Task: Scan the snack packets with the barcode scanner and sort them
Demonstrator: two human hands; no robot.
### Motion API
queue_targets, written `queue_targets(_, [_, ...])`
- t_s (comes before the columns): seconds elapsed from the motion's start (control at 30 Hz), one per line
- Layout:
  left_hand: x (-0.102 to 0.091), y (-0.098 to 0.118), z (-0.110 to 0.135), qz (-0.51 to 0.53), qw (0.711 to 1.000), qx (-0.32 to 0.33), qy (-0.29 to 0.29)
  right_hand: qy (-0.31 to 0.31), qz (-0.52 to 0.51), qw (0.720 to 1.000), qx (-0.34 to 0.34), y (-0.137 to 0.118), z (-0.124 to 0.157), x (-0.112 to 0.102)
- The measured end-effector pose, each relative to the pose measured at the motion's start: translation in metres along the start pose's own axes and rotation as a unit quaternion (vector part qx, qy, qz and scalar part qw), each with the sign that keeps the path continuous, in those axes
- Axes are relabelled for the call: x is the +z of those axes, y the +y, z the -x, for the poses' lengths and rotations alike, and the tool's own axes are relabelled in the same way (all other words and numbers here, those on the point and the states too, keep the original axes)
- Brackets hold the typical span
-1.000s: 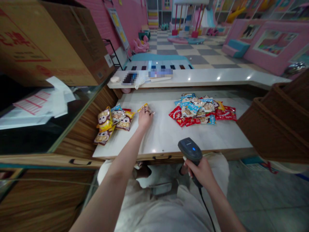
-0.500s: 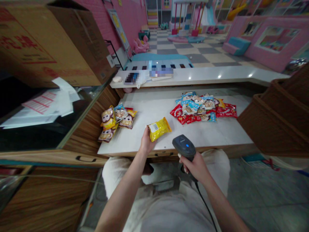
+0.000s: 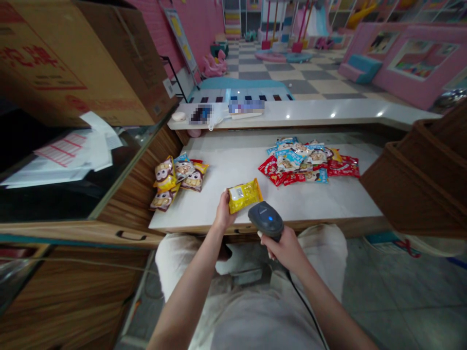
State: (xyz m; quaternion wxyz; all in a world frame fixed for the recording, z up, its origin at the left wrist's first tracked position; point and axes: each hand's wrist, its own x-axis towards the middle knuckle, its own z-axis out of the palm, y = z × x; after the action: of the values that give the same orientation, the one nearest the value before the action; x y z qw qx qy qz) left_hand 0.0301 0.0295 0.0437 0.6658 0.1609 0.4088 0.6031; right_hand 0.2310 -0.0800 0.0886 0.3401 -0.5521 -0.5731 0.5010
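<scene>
My left hand holds a yellow snack packet by its left edge, above the front edge of the white counter, its label side facing me. My right hand grips a dark handheld barcode scanner with a blue light on top; its head sits just right of and below the packet, nearly touching it. A small pile of monkey-print snack packets lies at the counter's left end. A larger heap of red and blue packets lies at the back right.
A large cardboard box and loose papers sit on the glass case to the left. Brown wicker baskets stand at the right. A raised white ledge runs behind the counter, with a pink play area beyond.
My left hand picked the yellow packet off the counter near the left pile and drew it to the front edge. The scanner rose and moved left, up close to the packet.
</scene>
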Motion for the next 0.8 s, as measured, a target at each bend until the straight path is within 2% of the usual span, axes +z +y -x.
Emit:
queue_targets(0.4, [-0.002,-0.002,-0.003,0.003,1.0,-0.001,0.011,0.013,-0.02,1.0,0.006,0.001,0.003,-0.003])
queue_targets(0.53, [0.003,0.0,-0.004,-0.006,1.0,0.006,0.014,0.028,-0.033,0.999,0.015,0.006,0.004,-0.008])
queue_targets(0.63, [0.018,0.002,-0.009,-0.056,0.997,0.045,-0.028,0.043,-0.044,0.998,0.026,0.011,0.006,-0.017])
queue_targets(0.7, [0.036,0.003,-0.017,-0.124,0.983,0.109,-0.077,0.053,-0.05,0.997,0.03,0.014,0.006,-0.024])
queue_targets(0.8, [0.076,0.005,-0.036,-0.247,0.928,0.238,-0.142,0.076,-0.061,0.994,0.041,0.017,0.008,-0.038])
